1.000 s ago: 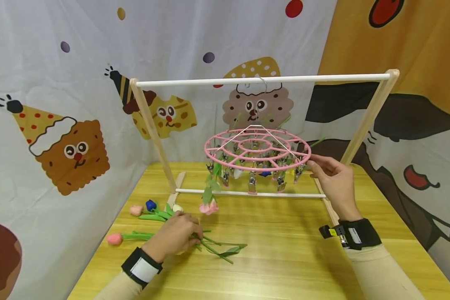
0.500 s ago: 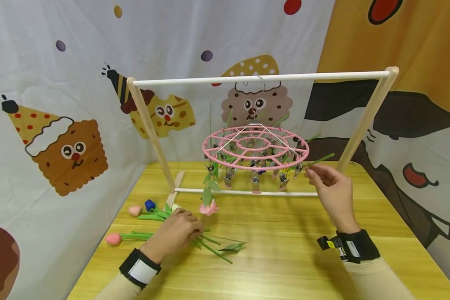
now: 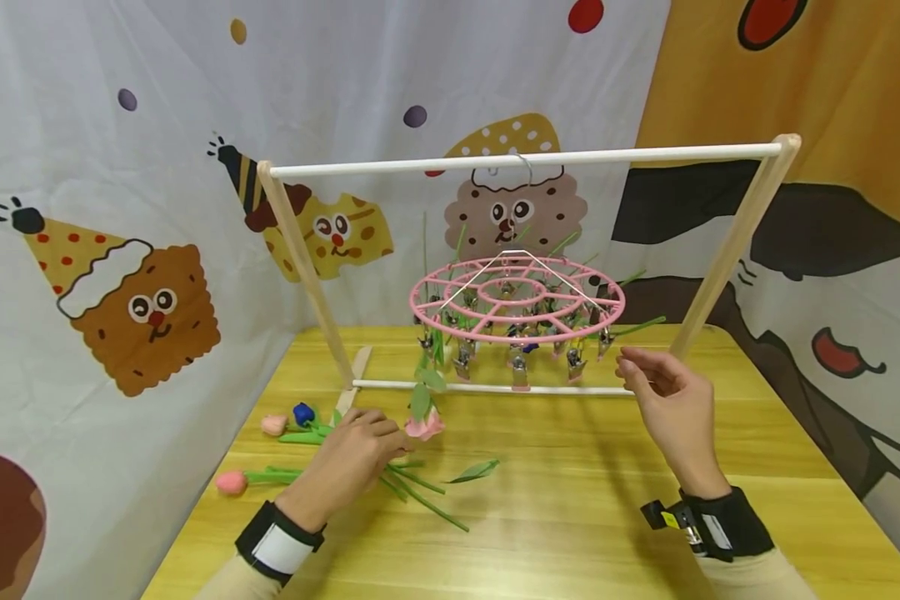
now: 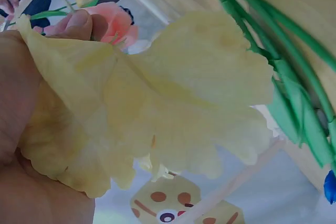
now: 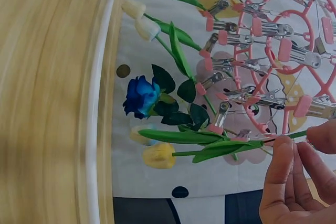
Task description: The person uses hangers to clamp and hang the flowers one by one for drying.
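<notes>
A pale yellow flower with ruffled petals (image 4: 157, 93) fills the left wrist view, held in my left hand (image 3: 360, 454) above the loose stems. In the head view that hand hides its bloom; a leaf (image 3: 474, 472) shows to the right. My right hand (image 3: 671, 400) is beside the right rim of a pink round clip hanger (image 3: 510, 333), its thumb and fingertips apart. A yellow tulip (image 5: 159, 155) hangs head down from the hanger, its green stem end (image 3: 648, 322) poking out just above those fingers. A pink rose (image 3: 425, 425) hangs at the hanger's left.
The hanger hooks onto a white rod (image 3: 390, 167) of a wooden-legged rack. White tulips (image 5: 147, 28) and a blue rose (image 5: 140, 97) also hang from clips. Left on the table lie a pink tulip (image 3: 232, 482), a peach tulip (image 3: 273, 425) and a blue one (image 3: 303, 413).
My right hand has let go at the clip and drawn slightly down and away. The hanger has swung a little. My left hand has taken hold of the ruffled yellow flower and lifted slightly.
</notes>
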The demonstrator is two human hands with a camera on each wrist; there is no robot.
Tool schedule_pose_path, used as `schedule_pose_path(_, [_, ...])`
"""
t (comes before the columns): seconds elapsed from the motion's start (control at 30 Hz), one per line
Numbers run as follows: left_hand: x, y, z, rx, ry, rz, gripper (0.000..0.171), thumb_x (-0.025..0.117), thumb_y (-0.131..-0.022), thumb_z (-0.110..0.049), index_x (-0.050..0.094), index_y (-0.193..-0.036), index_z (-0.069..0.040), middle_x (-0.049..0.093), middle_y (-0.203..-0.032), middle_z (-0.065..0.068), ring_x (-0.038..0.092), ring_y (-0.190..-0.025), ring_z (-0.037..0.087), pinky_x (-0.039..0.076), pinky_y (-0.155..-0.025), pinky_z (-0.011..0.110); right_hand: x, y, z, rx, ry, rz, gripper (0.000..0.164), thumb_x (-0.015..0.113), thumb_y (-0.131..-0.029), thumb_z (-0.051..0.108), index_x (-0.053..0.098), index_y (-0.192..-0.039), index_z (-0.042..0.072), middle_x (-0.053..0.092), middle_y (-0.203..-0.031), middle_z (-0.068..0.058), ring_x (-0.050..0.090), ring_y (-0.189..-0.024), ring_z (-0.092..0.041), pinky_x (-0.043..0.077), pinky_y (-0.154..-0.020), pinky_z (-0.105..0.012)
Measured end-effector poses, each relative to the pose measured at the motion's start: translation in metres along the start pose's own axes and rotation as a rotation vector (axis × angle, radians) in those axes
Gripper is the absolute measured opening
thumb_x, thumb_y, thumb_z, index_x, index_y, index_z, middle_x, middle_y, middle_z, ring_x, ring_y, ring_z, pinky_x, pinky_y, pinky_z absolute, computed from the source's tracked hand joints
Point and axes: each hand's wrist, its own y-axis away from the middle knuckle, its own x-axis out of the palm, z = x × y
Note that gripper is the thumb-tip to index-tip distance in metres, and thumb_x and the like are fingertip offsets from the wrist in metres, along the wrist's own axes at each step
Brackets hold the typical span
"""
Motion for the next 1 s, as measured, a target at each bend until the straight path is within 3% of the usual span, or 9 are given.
schedule_pose_path(0.23, [-0.008, -0.008, -0.006, 0.005, 0.025, -0.064, 0.013, 0.097, -0.097, -0.022, 0.090, -0.107, -0.026, 0.087, -0.104, -0.012, 0.074, -0.095, 0.014, 0.057, -0.084, 0.037, 0.002, 0.011, 0.006, -0.029, -0.015, -0.003, 0.022, 0.082, -0.108, 0.002, 0.087, -0.130, 0.004, 0.086, -0.109, 0.017, 0.081, -0.091, 0.000, 0.062, -0.081, -0.009])
schedule_pose_path(0.43, [-0.016, -0.014, -0.015, -0.035, 0.103, -0.109, 0.014, 0.099, -0.097, -0.024, 0.087, -0.103, -0.029, 0.086, -0.101, -0.013, 0.071, -0.091, 0.010, 0.054, -0.079, 0.031, 0.007, 0.018, 0.013, -0.169, -0.064, -0.011, 0.026, 0.079, -0.105, -0.011, 0.085, -0.129, -0.003, 0.087, -0.119, 0.011, 0.082, -0.101, 0.000, 0.065, -0.089, -0.011])
schedule_pose_path(0.63, [-0.019, -0.022, -0.024, -0.064, 0.221, -0.190, 0.015, 0.098, -0.097, -0.019, 0.086, -0.104, -0.024, 0.087, -0.100, -0.011, 0.073, -0.089, 0.009, 0.059, -0.080, 0.033, 0.015, 0.018, 0.021, -0.292, -0.015, -0.066, 0.035, 0.083, -0.099, -0.015, 0.084, -0.132, -0.003, 0.088, -0.123, -0.015, 0.080, -0.106, 0.004, 0.063, -0.093, -0.009])
schedule_pose_path(0.77, [-0.018, -0.029, -0.029, -0.053, 0.305, -0.248, 0.016, 0.098, -0.095, -0.013, 0.086, -0.104, -0.020, 0.088, -0.100, -0.009, 0.076, -0.089, 0.013, 0.062, -0.083, 0.037, 0.020, 0.016, 0.026, -0.323, 0.024, -0.083, 0.040, 0.084, -0.098, -0.015, 0.084, -0.135, -0.001, 0.085, -0.122, -0.027, 0.078, -0.109, 0.007, 0.061, -0.098, -0.007])
schedule_pose_path(1.0, [-0.016, -0.038, -0.035, -0.057, 0.395, -0.284, 0.017, 0.095, -0.097, -0.007, 0.086, -0.107, -0.018, 0.084, -0.099, -0.008, 0.076, -0.088, 0.010, 0.063, -0.081, 0.032, 0.028, 0.012, 0.030, -0.308, 0.026, -0.038, 0.038, 0.084, -0.099, -0.015, 0.083, -0.135, -0.003, 0.086, -0.120, -0.028, 0.078, -0.103, 0.012, 0.062, -0.093, -0.006])
